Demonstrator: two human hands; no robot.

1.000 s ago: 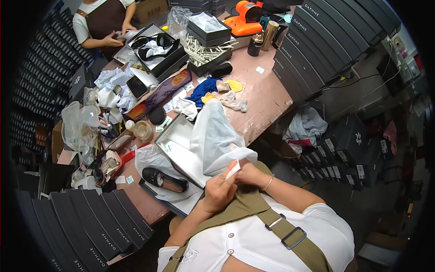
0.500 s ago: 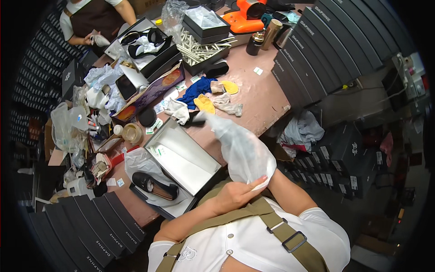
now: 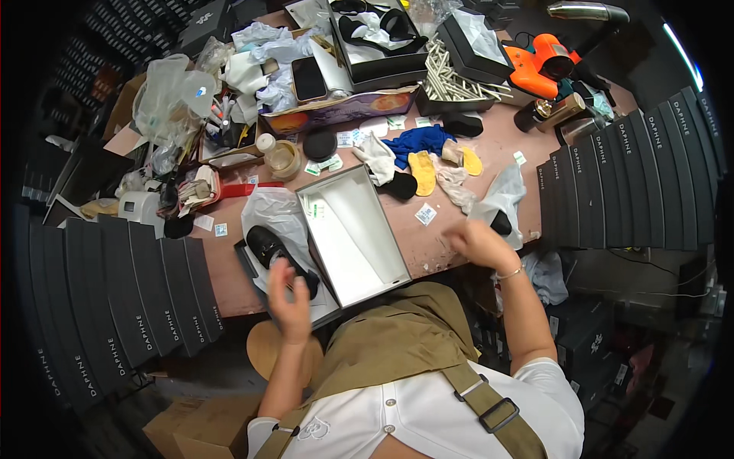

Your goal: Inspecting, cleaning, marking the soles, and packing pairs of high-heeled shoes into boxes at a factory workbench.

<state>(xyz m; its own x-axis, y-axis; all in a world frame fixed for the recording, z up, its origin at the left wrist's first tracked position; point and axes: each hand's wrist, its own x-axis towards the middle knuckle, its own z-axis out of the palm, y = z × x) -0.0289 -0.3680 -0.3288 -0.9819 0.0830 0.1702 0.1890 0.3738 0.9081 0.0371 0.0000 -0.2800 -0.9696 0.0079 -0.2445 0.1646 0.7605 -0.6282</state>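
Open white shoebox [image 3: 353, 233] = landmark, mid counter [image 3: 451, 222], long axis running away from the person. Black shoe [image 3: 281, 256] lies just left of box on white wrap; L hand [image 3: 287, 302] hovers right by it, fingers spread, empty. R hand [image 3: 475, 245], right of box, grip loosely curled beside clear plastic bag [image 3: 501, 200]; contact can't tell.

A brownish-pink worktable [image 3: 428, 237] is carrying a crowd of things. An open white shoebox [image 3: 352, 233] is lying near its front edge, with a black shoe [image 3: 279, 256] resting on white wrapping paper [image 3: 275, 218] just beside it. Blue cloth [image 3: 419, 141], yellow insoles [image 3: 422, 172], small paper tags [image 3: 425, 214] and a clear plastic bag [image 3: 501, 200] are lying farther along. An orange tool [image 3: 541, 61] is sitting at the far corner.
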